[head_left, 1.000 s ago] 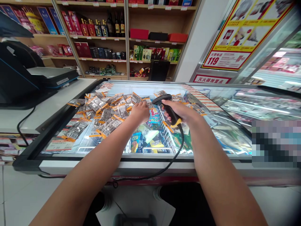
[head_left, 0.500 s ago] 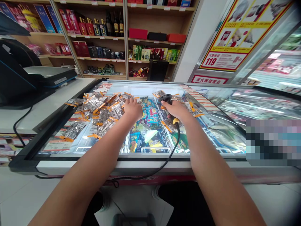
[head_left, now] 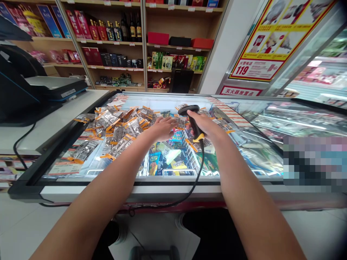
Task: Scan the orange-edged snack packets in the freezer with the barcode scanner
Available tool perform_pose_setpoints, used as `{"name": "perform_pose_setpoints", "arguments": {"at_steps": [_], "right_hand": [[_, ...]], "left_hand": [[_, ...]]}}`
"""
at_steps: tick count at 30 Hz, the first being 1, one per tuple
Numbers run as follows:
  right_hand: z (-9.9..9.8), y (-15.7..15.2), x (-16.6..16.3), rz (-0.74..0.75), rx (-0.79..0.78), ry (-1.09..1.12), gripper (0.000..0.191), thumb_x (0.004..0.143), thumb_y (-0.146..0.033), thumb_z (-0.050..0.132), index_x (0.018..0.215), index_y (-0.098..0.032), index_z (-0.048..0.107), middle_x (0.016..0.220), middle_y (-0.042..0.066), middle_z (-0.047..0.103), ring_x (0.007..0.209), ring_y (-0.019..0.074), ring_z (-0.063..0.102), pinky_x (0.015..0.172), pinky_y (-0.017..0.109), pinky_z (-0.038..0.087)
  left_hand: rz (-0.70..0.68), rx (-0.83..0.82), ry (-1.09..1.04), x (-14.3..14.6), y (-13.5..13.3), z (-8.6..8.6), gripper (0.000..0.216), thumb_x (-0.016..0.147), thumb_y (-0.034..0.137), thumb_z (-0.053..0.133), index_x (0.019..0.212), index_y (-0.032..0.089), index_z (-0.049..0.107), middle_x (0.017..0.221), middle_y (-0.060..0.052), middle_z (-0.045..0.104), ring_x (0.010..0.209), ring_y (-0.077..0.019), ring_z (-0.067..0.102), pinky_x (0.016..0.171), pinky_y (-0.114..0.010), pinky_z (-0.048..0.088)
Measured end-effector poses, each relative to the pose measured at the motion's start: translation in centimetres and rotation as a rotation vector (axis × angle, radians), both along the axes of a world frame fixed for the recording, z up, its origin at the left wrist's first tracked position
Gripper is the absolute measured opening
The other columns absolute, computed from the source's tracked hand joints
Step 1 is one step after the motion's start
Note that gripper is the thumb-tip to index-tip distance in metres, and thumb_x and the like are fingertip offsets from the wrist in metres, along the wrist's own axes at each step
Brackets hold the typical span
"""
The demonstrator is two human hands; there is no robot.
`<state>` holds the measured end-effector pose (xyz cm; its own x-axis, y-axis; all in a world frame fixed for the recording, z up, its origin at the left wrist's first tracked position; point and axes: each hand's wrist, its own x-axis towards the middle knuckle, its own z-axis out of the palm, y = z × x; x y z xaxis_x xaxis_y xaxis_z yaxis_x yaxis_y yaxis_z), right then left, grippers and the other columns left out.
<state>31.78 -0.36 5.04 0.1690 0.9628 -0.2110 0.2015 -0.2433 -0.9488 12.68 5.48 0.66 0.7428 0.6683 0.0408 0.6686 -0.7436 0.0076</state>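
My right hand (head_left: 206, 126) grips a black barcode scanner (head_left: 189, 119) with a yellow band by its handle, and its black cable (head_left: 199, 169) hangs down over the freezer's front edge. My left hand (head_left: 162, 128) holds a small clear packet with orange trim (head_left: 179, 122) up just left of the scanner's head. A heap of the same packets (head_left: 116, 126) lies on the freezer's glass lid (head_left: 89, 159) to the left of that hand. Through the glass, colourful ice cream wrappers (head_left: 168, 155) show below both hands.
A black till screen and scale (head_left: 40, 90) stand on the white counter (head_left: 40, 126) at the left. Wooden shelves (head_left: 130, 43) with bottles and boxes fill the back wall. A red and yellow poster (head_left: 271, 39) hangs at the right. A blurred patch (head_left: 314, 162) covers part of the freezer.
My left hand has come off the heap with a packet and moved right toward the scanner. My right hand has tipped the scanner more upright, its head raised over the packet.
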Motion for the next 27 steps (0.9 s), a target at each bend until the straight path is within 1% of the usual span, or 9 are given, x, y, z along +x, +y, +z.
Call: {"name": "perform_pose_setpoints", "arguments": {"at_steps": [3,6,10,14,19,21,23,25,27], "right_hand": [[0.4,-0.2,0.5,-0.011,-0.004,0.031,0.036,0.104,-0.054,0.060,0.083,-0.024,0.055,0.060,0.000,0.057,0.047,0.0152,0.053,0.045,0.026,0.045],[0.8,-0.8,0.6,0.025,-0.075,0.006,0.036,0.103,-0.052,0.061,0.082,-0.024,0.054,0.062,0.002,0.058,0.047,0.0153,0.052,0.042,0.027,0.043],[1.1,-1.3,0.1,0.066,-0.136,-0.015,0.035,0.106,-0.051,0.056,0.084,-0.024,0.056,0.064,0.004,0.060,0.049,0.0165,0.054,0.042,0.027,0.044],[1.0,-1.2,0.0,0.112,-0.162,-0.010,0.035,0.106,-0.052,0.056,0.086,-0.024,0.057,0.062,0.004,0.059,0.048,0.0160,0.054,0.042,0.026,0.045],[0.8,-1.1,0.3,0.129,-0.171,-0.018,0.036,0.106,-0.054,0.055,0.087,-0.023,0.058,0.061,0.004,0.060,0.047,0.0163,0.054,0.040,0.026,0.043],[0.9,-1.1,0.3,0.112,-0.144,-0.020,0.036,0.105,-0.055,0.056,0.087,-0.024,0.058,0.062,0.005,0.062,0.047,0.0169,0.056,0.041,0.027,0.045],[1.0,-1.0,0.3,0.048,-0.057,-0.015,0.035,0.105,-0.054,0.057,0.087,-0.024,0.058,0.065,0.005,0.064,0.048,0.0173,0.058,0.045,0.028,0.048],[1.0,-0.8,0.3,-0.064,0.070,-0.048,0.033,0.105,-0.053,0.059,0.088,-0.025,0.058,0.071,0.006,0.068,0.050,0.0170,0.059,0.048,0.029,0.050],[1.0,-0.5,0.5,-0.177,0.154,-0.133,0.030,0.104,-0.052,0.062,0.091,-0.025,0.059,0.076,0.006,0.070,0.050,0.0174,0.061,0.050,0.031,0.051]], "left_hand": [[-0.012,0.021,0.048,0.2,-0.5,0.3,0.056,0.107,0.032,0.038,0.162,0.027,0.047,0.173,-0.008,0.040,0.157,-0.0317,0.038,0.127,-0.052,0.029],[0.073,0.049,0.102,0.2,-1.1,0.9,0.054,0.107,0.034,0.039,0.158,0.022,0.054,0.166,-0.014,0.049,0.152,-0.0360,0.042,0.124,-0.054,0.033],[0.167,0.019,0.138,-0.1,-1.3,1.3,0.059,0.107,0.033,0.041,0.164,0.021,0.045,0.171,-0.015,0.042,0.158,-0.0374,0.034,0.125,-0.057,0.031],[0.177,0.008,0.137,-0.2,-1.2,1.3,0.060,0.106,0.032,0.042,0.165,0.024,0.044,0.173,-0.014,0.038,0.160,-0.0385,0.031,0.125,-0.062,0.030],[0.181,-0.009,0.137,0.0,-1.3,1.3,0.060,0.106,0.033,0.041,0.165,0.022,0.044,0.174,-0.014,0.036,0.159,-0.0386,0.031,0.126,-0.061,0.028],[0.180,0.003,0.119,0.0,-1.4,1.4,0.058,0.105,0.034,0.041,0.162,0.021,0.050,0.171,-0.015,0.041,0.157,-0.0391,0.034,0.125,-0.061,0.028],[0.196,0.049,0.101,-0.1,-1.2,1.3,0.054,0.105,0.036,0.041,0.152,0.019,0.061,0.164,-0.017,0.050,0.152,-0.0393,0.040,0.124,-0.060,0.030],[0.258,0.110,0.089,-0.4,-0.9,1.1,0.050,0.105,0.039,0.041,0.139,0.017,0.071,0.155,-0.018,0.058,0.146,-0.0383,0.045,0.120,-0.056,0.034],[0.351,0.139,0.097,-0.9,-0.5,0.8,0.049,0.105,0.043,0.042,0.132,0.017,0.074,0.149,-0.018,0.062,0.141,-0.0377,0.048,0.116,-0.053,0.038]]}}
